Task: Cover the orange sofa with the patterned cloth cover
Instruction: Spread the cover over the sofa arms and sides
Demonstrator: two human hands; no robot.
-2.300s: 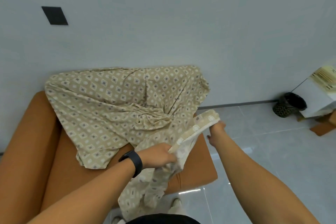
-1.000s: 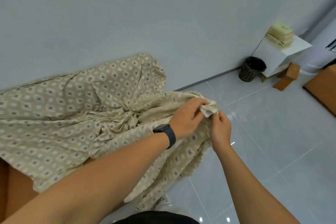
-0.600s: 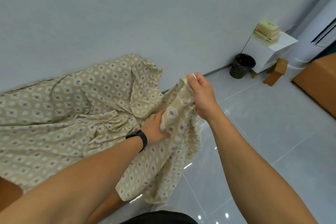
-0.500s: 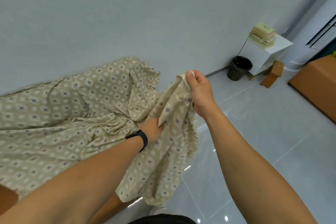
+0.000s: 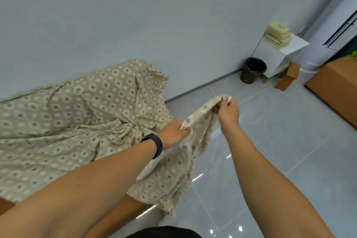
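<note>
The orange sofa is almost wholly hidden; only slivers show under the beige, diamond-patterned cloth cover rumpled across it, against the wall. The left hand grips a bunched edge; the right hand pinches the raised corner. Beyond, on grey tiles, stand a black wastebasket and a white side table.

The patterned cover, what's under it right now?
Under the cover, only small bits of orange sofa show at the lower edge and far left. The rest is hidden by cloth. Both hands, left and right, grip its edge over the floor.
</note>
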